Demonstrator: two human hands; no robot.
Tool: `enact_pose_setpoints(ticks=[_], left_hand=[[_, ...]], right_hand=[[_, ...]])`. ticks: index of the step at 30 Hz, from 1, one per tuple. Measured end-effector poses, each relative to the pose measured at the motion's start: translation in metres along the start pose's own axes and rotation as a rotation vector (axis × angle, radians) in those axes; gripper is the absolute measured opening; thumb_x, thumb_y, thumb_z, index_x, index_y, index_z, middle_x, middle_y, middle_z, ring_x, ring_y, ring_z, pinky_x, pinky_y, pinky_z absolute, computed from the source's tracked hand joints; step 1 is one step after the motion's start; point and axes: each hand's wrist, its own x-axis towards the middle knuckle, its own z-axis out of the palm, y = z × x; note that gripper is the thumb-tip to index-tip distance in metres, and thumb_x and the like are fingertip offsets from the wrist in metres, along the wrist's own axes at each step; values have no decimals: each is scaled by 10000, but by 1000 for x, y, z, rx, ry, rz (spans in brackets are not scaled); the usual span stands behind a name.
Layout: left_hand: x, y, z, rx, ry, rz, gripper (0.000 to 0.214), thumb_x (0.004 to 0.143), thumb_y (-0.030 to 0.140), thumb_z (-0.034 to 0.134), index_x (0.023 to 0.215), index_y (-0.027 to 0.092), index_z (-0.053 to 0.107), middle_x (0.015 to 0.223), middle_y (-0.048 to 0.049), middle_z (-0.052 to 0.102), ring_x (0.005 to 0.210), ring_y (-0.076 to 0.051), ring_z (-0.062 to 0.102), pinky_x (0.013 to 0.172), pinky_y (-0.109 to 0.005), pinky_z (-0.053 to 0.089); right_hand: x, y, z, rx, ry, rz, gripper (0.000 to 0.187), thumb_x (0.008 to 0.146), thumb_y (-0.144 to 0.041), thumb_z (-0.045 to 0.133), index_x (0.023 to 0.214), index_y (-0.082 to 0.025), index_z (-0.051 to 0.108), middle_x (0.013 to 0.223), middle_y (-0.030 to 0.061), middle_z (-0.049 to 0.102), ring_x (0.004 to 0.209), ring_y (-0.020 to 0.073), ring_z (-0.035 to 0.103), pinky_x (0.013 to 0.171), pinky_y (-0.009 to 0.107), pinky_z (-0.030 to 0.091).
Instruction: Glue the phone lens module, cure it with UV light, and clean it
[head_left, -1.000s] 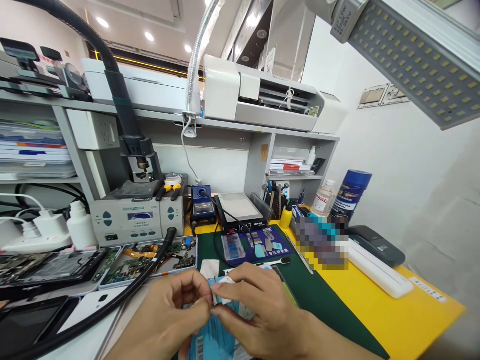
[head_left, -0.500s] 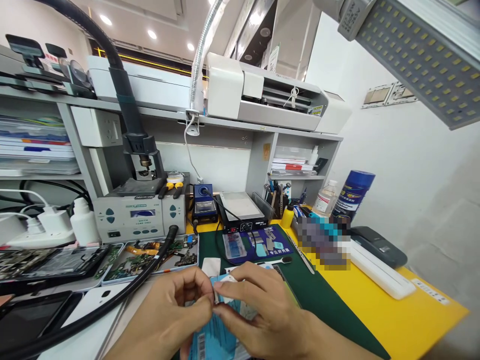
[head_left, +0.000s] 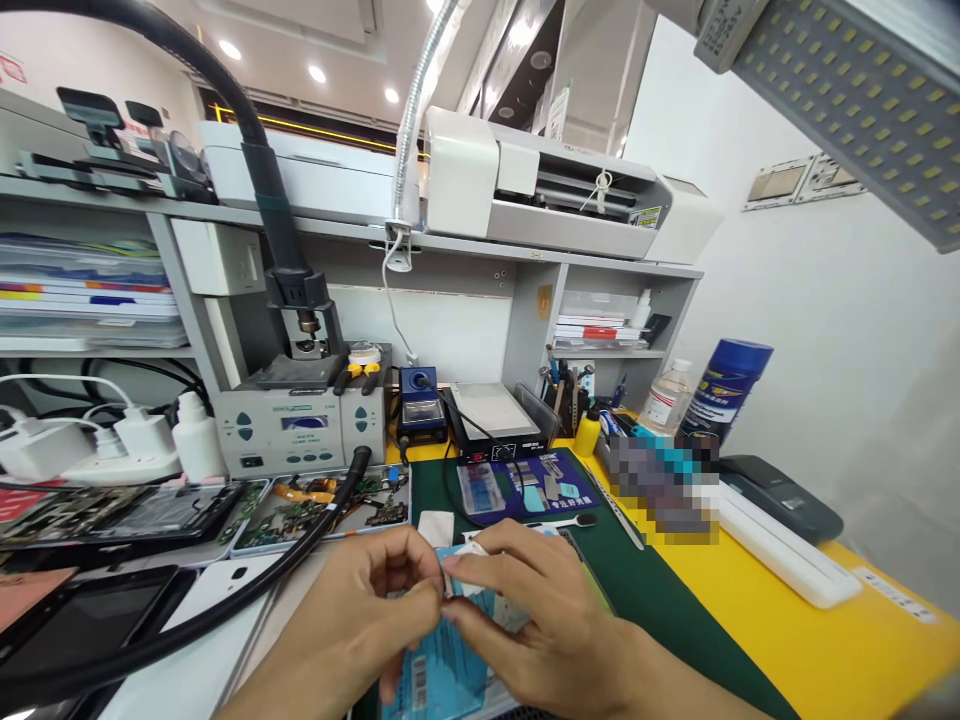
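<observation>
My left hand and my right hand meet at the lower middle of the head view, fingers closed and tips together. Between the fingertips is a small pale piece, mostly covered, whose kind I cannot make out. A blue plastic packet with a barcode label shows below and between the hands. Whether the fingers also grip this packet I cannot tell. Behind the fingers lies a small white square on the green mat.
To the left are a tray of circuit boards, a black hose and a hot-air station. Ahead stand a soldering station and a flat heating plate. Tweezers and a brush lie right of centre.
The view has turned slightly left, so everything sits further right in the picture. Both hands stay pinched together over the blue packet, with only slight finger movement.
</observation>
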Motion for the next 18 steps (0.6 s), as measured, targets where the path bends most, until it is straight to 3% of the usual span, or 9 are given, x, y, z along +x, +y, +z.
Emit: enact_pose_setpoints(ticks=[9,18], left_hand=[[-2,2,-4,-77,-27,0,81,633,246,590,667,174,575,502,65,520,354,-57,410,333,-179,386],[-2,2,-2,-31,-43,14,43,637,203,585,667,175,573,533,81,497,365,-46,413,326,-157,369]], right_hand=[[-2,0,0,50,-40,158,362,825,-214,729,1166,-176,611,943,74,666,720,172,636,615,282,529],[0,-2,-2,74,-96,147,306,844,-180,673,1146,-187,621,920,64,639,732,172,623,594,275,514]])
